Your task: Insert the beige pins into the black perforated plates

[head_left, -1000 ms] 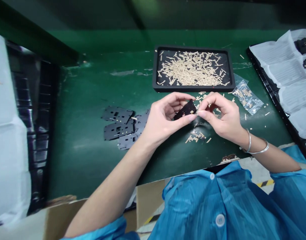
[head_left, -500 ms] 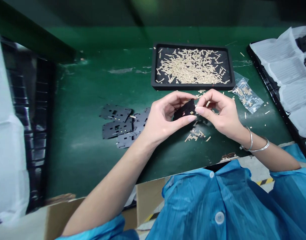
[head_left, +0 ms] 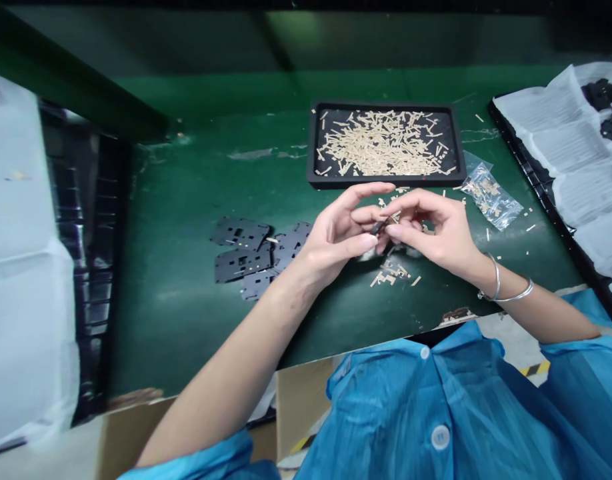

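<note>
Between my hands a thin black plate (head_left: 377, 227) is turned nearly edge-on, so little of its face shows. My left hand (head_left: 331, 233) is closed around its left end, thumb in front and fingers behind. My right hand (head_left: 433, 227) pinches at its right end with thumb and forefinger; whether a small strip is also in that pinch is hidden. Below the hands lies a loose cluster of small beige strips (head_left: 390, 272). Several flat black plates with cut-outs (head_left: 243, 261) overlap on the green table (head_left: 186, 333), left of my left forearm.
A shallow black tray (head_left: 312, 150) heaped with beige strips stands behind my hands. Beside it lies a clear plastic bag (head_left: 493, 199) with small pieces inside. A black tray with white lining (head_left: 566, 147) flanks the right side, and white sheeting (head_left: 31, 287) covers the left.
The black plate has turned from showing its broad face to nearly edge-on. My right hand has come in against it, and the whole view has shifted slightly.
</note>
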`<state>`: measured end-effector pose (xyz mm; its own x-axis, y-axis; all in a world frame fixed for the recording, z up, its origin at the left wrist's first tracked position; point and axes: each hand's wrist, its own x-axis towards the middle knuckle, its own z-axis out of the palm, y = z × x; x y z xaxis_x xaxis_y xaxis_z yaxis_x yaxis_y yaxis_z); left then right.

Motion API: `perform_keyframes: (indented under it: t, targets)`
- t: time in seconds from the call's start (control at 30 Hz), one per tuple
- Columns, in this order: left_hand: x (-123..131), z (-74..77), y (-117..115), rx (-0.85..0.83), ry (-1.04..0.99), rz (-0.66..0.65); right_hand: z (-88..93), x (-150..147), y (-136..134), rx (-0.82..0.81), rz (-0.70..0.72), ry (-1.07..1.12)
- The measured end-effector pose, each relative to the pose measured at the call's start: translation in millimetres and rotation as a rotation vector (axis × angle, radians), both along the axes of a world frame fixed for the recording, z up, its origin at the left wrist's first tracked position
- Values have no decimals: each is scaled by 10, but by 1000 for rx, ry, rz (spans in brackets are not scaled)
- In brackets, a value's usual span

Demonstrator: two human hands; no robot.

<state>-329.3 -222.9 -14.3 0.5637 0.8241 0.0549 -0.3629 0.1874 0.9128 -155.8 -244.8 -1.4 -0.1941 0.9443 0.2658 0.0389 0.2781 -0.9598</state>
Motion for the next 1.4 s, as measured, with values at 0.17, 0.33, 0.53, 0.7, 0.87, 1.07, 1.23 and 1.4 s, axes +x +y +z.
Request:
perform_keyframes:
  t: [0.17, 0.33, 0.53, 0.7, 0.87, 1.07, 1.23, 1.4]
  targets:
    - [16, 24, -6, -93, -61, -164, 46, -27, -12, -101, 73, 70]
    - [38, 35, -23, -131, -28, -127, 50, -24, -21, -57, 28, 13]
    - [22, 89, -41, -94, 102, -100, 2, -6, -40, 215, -50, -211]
    - [-2, 138, -65, -6, 269, -40, -49, -23, -60, 664, -120, -457]
    - [-33, 155, -65, 84, 268, -92, -60, -30, -81, 766, -128, -459]
    - [-35, 153, -35, 266, 315, -129, -2, -10, -92, 726, -161, -439]
    - [-50, 128, -12, 185, 140, -99, -1, -20, -87, 754, -180, -446]
    - [-32, 98, -20, 87, 101, -53, -17, -22, -82, 772, -178, -458]
